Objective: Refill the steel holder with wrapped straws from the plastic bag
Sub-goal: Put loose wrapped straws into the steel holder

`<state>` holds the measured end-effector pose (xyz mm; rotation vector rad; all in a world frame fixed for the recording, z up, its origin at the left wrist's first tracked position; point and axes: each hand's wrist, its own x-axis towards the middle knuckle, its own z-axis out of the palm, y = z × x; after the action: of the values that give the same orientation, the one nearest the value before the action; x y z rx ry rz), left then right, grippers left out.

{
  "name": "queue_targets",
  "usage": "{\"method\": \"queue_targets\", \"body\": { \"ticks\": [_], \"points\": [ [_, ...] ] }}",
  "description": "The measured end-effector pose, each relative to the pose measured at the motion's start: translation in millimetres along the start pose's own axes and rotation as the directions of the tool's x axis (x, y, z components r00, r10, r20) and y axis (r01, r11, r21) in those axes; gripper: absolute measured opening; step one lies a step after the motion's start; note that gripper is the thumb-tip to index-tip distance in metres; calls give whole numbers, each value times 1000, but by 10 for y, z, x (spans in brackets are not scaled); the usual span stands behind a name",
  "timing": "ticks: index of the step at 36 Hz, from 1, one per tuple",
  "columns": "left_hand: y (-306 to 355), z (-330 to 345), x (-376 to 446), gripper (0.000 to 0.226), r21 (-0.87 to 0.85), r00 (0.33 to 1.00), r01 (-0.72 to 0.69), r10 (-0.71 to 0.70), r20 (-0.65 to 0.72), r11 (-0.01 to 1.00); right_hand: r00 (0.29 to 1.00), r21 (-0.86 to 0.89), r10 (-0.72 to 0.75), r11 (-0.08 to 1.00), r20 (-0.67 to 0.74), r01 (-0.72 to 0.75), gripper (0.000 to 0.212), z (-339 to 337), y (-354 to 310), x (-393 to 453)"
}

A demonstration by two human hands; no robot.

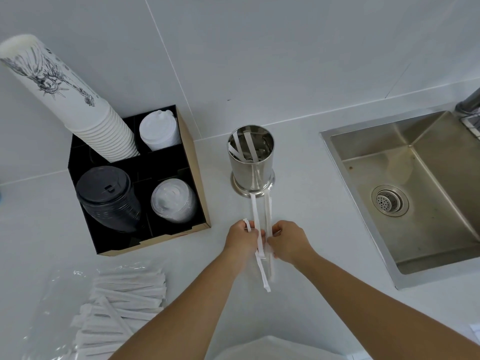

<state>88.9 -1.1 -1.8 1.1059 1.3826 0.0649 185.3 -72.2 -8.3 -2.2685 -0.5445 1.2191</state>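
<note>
At frame centre a few white paper-wrapped straws [261, 245] are pinched between the closed fingers of the left hand [240, 239] and right hand [289, 241], seemingly being aligned before lifting into the nearly empty cylindrical steel holder [250, 162] above, the clear plastic bag [52, 307] lying lower left on the tabletop [298, 203].

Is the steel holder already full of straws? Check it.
No, the steel holder holds only a few wrapped straws, with bare steel showing inside.

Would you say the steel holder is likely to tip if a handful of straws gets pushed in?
Probably not easily: the steel holder flares into a wider base on the counter. Still, it is tall, narrow and nearly empty, with few straws inside, so a sideways shove near the rim might rock or slide it.
</note>
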Motion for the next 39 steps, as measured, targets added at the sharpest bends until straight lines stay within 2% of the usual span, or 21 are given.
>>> {"method": "queue_targets", "body": {
  "ticks": [2, 16, 26, 31, 35, 39],
  "points": [
    [-9, 17, 11, 22, -24, 1000, 16, -16, 10, 1000, 1000, 18, 18, 1000, -5, -18, 9, 12, -18, 9],
    [12, 4, 18, 22, -66, 996, 77, -73, 60, 995, 990, 165, 142, 977, -14, -138, 7, 18, -39, 46],
    [28, 32, 9, 29, 10, 998, 46, -46, 36, 999, 994, 121, 111, 986, 18, -112, 20, 36, -50, 31],
    [13, 4, 18, 35, 6, 999, 43, -43, 29, 999, 1000, -85, -2, 996, 3, 2, 30, 95, -49, -17],
    [17, -34, 18, 35, -12, 998, 57, -57, 22, 998, 993, -325, -113, 941, -47, 91, 20, 159, -14, -42],
    [-2, -123, 28, 29, -29, 997, 81, -81, 5, 996, 992, -464, -125, 881, -33, 96, 13, 159, -46, -23]
  ]
}}
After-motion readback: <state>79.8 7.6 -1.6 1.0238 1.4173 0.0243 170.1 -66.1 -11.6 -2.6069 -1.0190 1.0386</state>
